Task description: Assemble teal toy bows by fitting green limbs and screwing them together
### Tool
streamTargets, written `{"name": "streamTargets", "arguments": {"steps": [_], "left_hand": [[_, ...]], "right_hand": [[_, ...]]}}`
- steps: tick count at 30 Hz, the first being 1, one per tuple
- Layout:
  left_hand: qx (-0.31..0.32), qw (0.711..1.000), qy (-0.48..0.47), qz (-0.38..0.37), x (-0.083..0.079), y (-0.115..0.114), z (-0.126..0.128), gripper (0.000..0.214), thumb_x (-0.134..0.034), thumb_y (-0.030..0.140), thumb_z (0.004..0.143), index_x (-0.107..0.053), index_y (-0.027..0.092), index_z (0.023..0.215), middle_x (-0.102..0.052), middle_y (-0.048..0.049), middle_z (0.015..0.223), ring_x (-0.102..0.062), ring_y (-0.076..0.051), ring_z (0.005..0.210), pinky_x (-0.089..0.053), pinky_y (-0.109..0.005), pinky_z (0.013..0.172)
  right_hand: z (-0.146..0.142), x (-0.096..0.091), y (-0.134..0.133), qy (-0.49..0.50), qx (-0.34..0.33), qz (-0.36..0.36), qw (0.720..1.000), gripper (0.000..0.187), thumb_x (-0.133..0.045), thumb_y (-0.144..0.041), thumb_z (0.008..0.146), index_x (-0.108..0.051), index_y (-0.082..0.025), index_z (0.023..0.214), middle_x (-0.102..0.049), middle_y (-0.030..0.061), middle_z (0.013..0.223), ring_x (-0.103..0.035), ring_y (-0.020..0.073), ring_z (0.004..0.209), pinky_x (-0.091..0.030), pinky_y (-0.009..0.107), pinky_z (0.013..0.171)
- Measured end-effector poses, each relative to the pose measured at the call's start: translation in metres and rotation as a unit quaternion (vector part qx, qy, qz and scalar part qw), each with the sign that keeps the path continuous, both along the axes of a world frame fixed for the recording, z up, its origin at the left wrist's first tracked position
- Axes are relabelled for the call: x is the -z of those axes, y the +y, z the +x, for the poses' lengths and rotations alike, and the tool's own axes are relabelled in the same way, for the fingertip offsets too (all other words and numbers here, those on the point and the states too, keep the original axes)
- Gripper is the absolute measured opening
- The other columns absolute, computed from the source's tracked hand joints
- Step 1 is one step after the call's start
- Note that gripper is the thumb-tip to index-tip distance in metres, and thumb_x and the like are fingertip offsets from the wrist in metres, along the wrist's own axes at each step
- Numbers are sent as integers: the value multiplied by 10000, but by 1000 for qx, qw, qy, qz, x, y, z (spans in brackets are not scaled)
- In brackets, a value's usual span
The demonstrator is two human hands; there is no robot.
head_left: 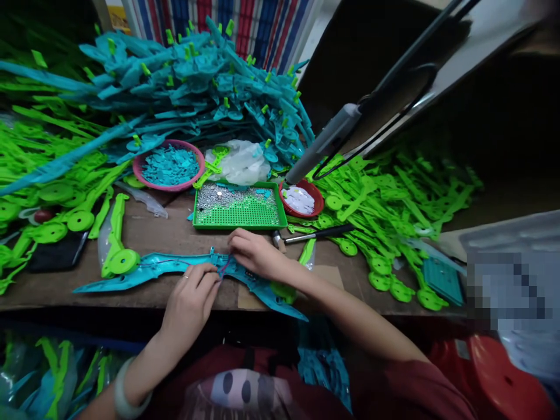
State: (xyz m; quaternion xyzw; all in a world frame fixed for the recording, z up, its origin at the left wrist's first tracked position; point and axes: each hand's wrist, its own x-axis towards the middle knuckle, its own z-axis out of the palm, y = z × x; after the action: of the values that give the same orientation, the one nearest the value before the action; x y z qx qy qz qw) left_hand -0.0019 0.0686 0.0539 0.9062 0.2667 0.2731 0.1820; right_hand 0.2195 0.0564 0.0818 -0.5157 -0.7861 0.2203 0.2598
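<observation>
A blue plastic bow-shaped shell [166, 267] lies lengthwise across the front of the table, with its hollow side up. Thin reddish-purple wires [224, 267] run along it and rise in a loop near its middle. My left hand [192, 294], with a ring on one finger, has its fingertips pinched together at these wires. Just to the right, my right hand [254, 252] is closed over the shell's middle; what its fingers grip is hidden. A green limb with a round hub [123, 261] joins the shell's left end. Another green hub [284, 291] shows partly behind the right end.
Behind my hands are a green tray [238, 226] of small metal screws, a pink bowl [202, 172] of blue pieces and a red bowl [321, 204] of white pieces. A hammer [319, 233] lies right. Blue shells [196, 87] and green limbs [371, 198] are heaped around. An electric screwdriver [326, 143] hangs above.
</observation>
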Motion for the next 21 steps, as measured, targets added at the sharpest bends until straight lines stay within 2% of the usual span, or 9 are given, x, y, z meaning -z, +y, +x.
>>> {"name": "streamTargets", "arguments": {"steps": [3,7,9,11,13,16,18,21], "left_hand": [[3,997,-67,-31,4,1,2,117,-497,116,957,-575,179,1016,-672,-59,1000,-642,-185,946,-528,-338,860],[24,989,-131,-67,11,4,8,148,-508,74,942,-584,178,1015,-676,-70,1088,-643,-169,1037,-534,-316,919],[38,992,-115,-31,14,5,8,150,-515,64,935,-592,163,1017,-674,-88,1108,-637,-187,1050,-533,-337,922],[49,994,-89,28,17,7,5,153,-534,57,923,-598,145,1031,-685,-95,1066,-644,-202,1000,-534,-356,886],[50,993,-74,76,18,7,0,155,-565,49,903,-601,127,1031,-691,-99,1014,-643,-214,946,-532,-368,846],[52,990,-79,102,20,7,-9,185,-601,17,866,-597,106,1028,-686,-121,1031,-619,-240,1004,-520,-386,871],[56,990,-82,104,21,6,-12,187,-606,7,857,-596,107,1015,-687,-115,1011,-613,-241,1000,-513,-392,877],[47,991,-69,103,23,2,-12,151,-590,27,873,-602,115,996,-684,-89,925,-617,-221,896,-510,-391,832]], "right_hand": [[1,-2,-1,44,28,-42,998,134,-524,-45,847,-536,-178,832,-538,17,862,-519,133,783,-423,245,703],[1,-2,1,116,70,-93,986,110,-541,-71,826,-536,-181,824,-554,4,843,-537,118,727,-436,243,664],[2,-1,2,153,84,-138,975,89,-532,-100,842,-524,-188,850,-554,-17,786,-537,105,648,-431,233,611],[2,-1,4,150,82,-162,972,86,-532,-106,851,-522,-190,868,-550,-31,741,-539,104,621,-425,231,599],[3,-3,5,94,60,-138,984,89,-556,-95,848,-537,-182,849,-559,-16,758,-550,126,705,-432,250,659],[2,-8,5,22,-2,-86,996,85,-571,-84,857,-560,-165,832,-565,33,900,-535,151,855,-438,273,755],[1,-9,5,12,-28,-63,998,81,-546,-88,882,-570,-162,858,-555,47,945,-529,147,862,-440,266,751],[-3,-2,2,0,-15,-24,1000,97,-539,-115,903,-589,-163,835,-578,46,880,-530,151,814,-432,265,711]]}}
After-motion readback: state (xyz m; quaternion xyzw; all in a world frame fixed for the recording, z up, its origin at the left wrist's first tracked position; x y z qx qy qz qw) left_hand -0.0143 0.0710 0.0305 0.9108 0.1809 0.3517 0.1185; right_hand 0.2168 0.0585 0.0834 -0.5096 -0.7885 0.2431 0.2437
